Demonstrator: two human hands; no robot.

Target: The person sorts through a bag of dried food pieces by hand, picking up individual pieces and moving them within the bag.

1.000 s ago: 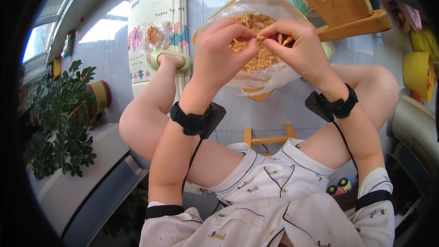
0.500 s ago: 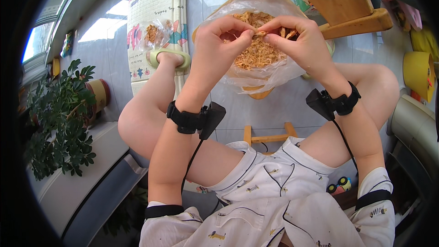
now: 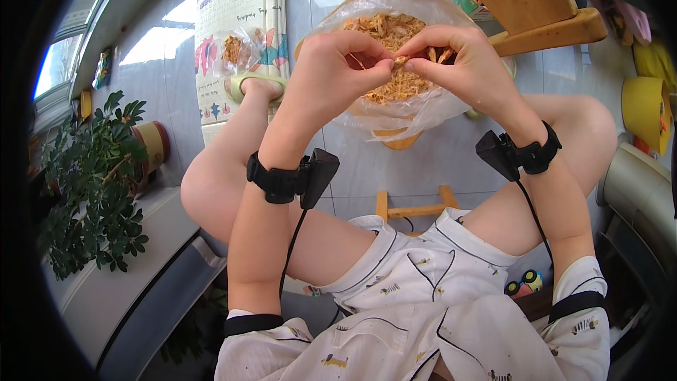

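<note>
Both hands meet over a clear plastic bag (image 3: 451, 109) spread open on a wooden chair seat (image 3: 402, 142). Inside the bag lies a heap of orange-brown dried shreds and flakes (image 3: 398, 92). My left hand (image 3: 342, 63) pinches one side of a small orange-brown dried piece (image 3: 400, 61), which looks like a dried shrimp. The thumb and forefinger of my right hand (image 3: 451, 60) grip its other side. Several similar dried pieces (image 3: 438, 55) show within the curled fingers of the right hand. A thin shred shows by the left fingers.
The wooden chair back (image 3: 522, 0) rises just beyond my right hand. On a patterned folded mat (image 3: 240, 0) at the left sits a small clear bag (image 3: 240, 51) of similar pieces. A potted plant (image 3: 99, 176) stands left, a yellow bin (image 3: 645, 113) right. A toy car (image 3: 523, 283) lies low.
My left hand has shifted slightly left and down. Both hands' fingertips have stayed together on the small piece, with slight finger movement. The bag and chair look much the same.
</note>
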